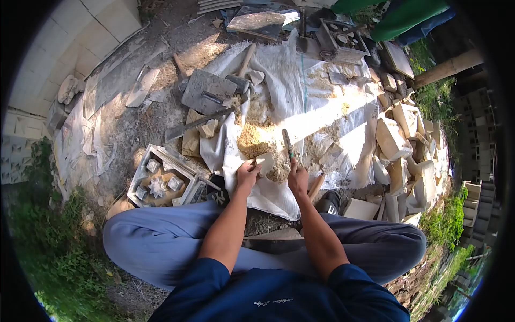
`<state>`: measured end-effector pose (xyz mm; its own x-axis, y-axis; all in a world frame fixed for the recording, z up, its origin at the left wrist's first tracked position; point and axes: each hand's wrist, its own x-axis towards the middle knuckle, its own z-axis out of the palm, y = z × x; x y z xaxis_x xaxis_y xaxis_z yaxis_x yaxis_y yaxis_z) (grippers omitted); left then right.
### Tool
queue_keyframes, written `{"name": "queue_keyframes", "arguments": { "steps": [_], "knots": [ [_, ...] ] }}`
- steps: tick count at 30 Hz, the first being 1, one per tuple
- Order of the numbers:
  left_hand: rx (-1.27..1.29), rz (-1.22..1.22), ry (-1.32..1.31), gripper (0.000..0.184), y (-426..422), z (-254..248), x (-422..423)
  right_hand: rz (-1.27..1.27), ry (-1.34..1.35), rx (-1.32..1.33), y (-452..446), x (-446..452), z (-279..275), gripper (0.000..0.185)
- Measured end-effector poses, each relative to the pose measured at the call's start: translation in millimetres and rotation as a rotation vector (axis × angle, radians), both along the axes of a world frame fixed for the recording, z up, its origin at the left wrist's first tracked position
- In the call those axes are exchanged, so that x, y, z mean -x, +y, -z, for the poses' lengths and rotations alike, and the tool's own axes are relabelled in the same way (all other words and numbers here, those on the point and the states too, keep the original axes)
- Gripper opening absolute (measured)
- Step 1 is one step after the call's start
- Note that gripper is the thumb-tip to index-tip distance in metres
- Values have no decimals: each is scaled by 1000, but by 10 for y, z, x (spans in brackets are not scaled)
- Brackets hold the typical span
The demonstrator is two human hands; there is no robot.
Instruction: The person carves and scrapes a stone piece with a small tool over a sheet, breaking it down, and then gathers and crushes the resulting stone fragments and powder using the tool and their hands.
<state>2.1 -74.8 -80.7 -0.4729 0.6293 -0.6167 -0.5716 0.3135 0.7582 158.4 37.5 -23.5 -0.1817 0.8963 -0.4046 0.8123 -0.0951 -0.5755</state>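
My left hand [248,176] is closed on a small pale flat piece [265,162], low over the white sheet. To its right, my right hand [298,177] grips the handle of a slim tool [288,143], whose metal end points away from me. A mound of yellowish sandy material [254,138] lies on the sheet just beyond my left hand. Crumbly grey-brown material [279,173] sits between the two hands.
A framed mould [159,185] with a star shape stands at left. Beyond are a square metal plate [206,92], a long flat bar [198,124] and a hammer [242,75]. Pale broken blocks [394,139] are heaped at right. Another person's green-clad leg [410,20] shows at top right.
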Motion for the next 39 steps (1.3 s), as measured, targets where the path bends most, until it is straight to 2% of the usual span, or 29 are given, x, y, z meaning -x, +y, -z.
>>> {"name": "queue_keyframes", "arguments": {
  "steps": [3,6,8,11,17,19,21,23,24,25,27,29,32,33,35,37,39],
  "knots": [
    [11,-27,-20,39,3,31,-5,113,263,-122,57,64,-199,71],
    [38,-50,-10,37,16,18,-33,126,246,-153,106,-30,-46,73],
    [45,-53,4,37,36,-18,-13,39,-57,-8,70,-178,166,74],
    [70,-9,33,37,45,-59,35,12,-133,126,29,-270,269,76],
    [37,-24,10,31,27,37,2,51,10,-2,124,-59,56,76],
    [-22,-61,-3,34,15,-13,-15,68,123,-40,121,7,-131,75],
    [9,-60,14,38,23,10,-31,53,158,-110,97,-21,-50,74],
    [65,-19,92,40,18,189,-2,-55,-12,6,52,-121,145,75],
    [47,-20,23,41,17,92,5,-31,-185,33,38,-201,470,77],
    [43,-17,30,41,21,115,14,-28,-178,31,46,-175,421,77],
    [21,-23,33,40,-4,176,12,-8,-119,83,2,-161,296,78],
    [14,-21,10,43,-21,21,-17,-42,-90,62,5,-93,143,77],
    [31,-15,17,48,40,-167,3,19,116,-57,71,47,-52,70],
    [64,-4,45,49,21,-158,-7,14,111,-51,79,55,-22,70],
    [44,-16,9,51,19,-156,-8,45,263,-134,122,63,15,67],
    [16,-21,-19,52,27,-109,5,30,217,-124,91,-39,190,70],
    [49,6,-6,52,15,-5,22,52,-186,-23,34,-173,535,75]
  ]
}}
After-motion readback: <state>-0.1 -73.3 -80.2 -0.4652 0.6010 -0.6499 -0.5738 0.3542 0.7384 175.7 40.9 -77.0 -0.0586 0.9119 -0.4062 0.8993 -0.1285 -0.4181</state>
